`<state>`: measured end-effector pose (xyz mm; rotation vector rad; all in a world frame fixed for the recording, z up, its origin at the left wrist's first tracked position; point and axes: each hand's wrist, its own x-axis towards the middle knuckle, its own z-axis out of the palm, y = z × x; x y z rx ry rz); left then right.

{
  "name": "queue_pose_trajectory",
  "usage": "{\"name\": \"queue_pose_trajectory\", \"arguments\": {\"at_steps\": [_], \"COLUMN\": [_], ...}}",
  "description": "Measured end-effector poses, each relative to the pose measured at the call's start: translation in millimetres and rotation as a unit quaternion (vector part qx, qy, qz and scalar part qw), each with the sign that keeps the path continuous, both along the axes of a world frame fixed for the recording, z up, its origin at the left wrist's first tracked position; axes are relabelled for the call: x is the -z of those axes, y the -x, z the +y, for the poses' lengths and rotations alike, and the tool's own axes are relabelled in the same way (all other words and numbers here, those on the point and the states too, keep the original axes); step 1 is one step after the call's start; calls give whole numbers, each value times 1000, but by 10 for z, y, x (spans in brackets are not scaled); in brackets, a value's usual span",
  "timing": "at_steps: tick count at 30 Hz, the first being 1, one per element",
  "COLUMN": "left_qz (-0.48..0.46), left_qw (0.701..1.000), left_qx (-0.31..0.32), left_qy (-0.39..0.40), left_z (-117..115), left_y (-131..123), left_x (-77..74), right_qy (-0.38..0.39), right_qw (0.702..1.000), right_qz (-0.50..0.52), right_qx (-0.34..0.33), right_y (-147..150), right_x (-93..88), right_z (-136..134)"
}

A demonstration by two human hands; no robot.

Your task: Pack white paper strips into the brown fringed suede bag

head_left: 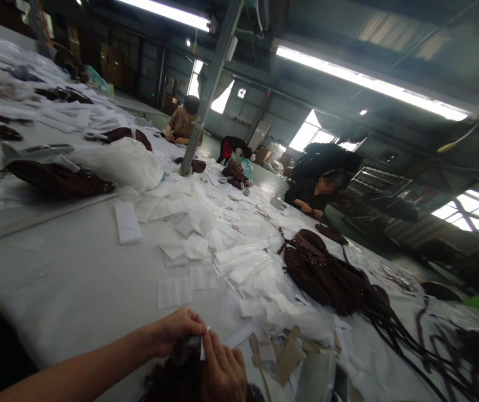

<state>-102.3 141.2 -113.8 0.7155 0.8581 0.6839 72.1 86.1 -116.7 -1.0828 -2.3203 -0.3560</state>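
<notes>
At the bottom centre, my left hand (180, 330) is closed, its thumb and fingertips pinched at the top of a small white strip (202, 350) that looks like paper. My right hand (225, 365) meets it from the right, fingers pressed together against the same strip. Below both hands lies a dark brown item (170, 381) with a shaggy edge, cut off by the frame and partly hidden by my hands. A greyish rounded part shows just under my left fingers, too blurred to name.
White paper sheets (175, 293) and wrapping cover the table's middle. Brown fringed bags (323, 268) with long straps lie right; another brown bag (55, 178) lies left. Cardboard scraps (288, 357) sit beside my right hand. A post (212, 84) rises mid-table. Several people work across the table.
</notes>
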Motion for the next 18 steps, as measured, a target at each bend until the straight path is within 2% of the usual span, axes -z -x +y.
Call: {"name": "queue_pose_trajectory", "arguments": {"at_steps": [2,4,6,8,10,11,12,13,14,16,18], "left_qz": [9,20,27,29,30,30,31,32,32,32,28], "left_qw": [999,998,995,994,993,993,993,993,993,993,993], "left_qx": [-32,-65,-87,-93,-91,-90,-90,-90,-92,-95,-98], "left_qy": [-1,-13,-33,-52,-66,-70,-73,-74,-73,-66,-57], "left_z": [15,25,19,-6,-41,-58,-73,-85,-94,-106,-120], "left_y": [-4,8,21,20,4,-7,-16,-24,-29,-36,-46], "left_x": [20,16,-14,-60,-104,-121,-132,-138,-138,-124,-100], "right_qy": [28,79,150,252,359,393,401,379,330,184,54], "right_qw": [999,989,956,905,856,841,839,854,882,945,979], "right_qz": [33,118,230,317,356,359,353,338,313,239,160], "right_qx": [9,48,104,127,108,100,101,109,120,129,113], "right_y": [2,4,14,44,101,136,171,203,228,251,238], "right_x": [93,155,144,61,-44,-82,-103,-102,-83,-8,65], "right_z": [-39,-88,-131,-151,-146,-139,-130,-124,-122,-128,-148]}}
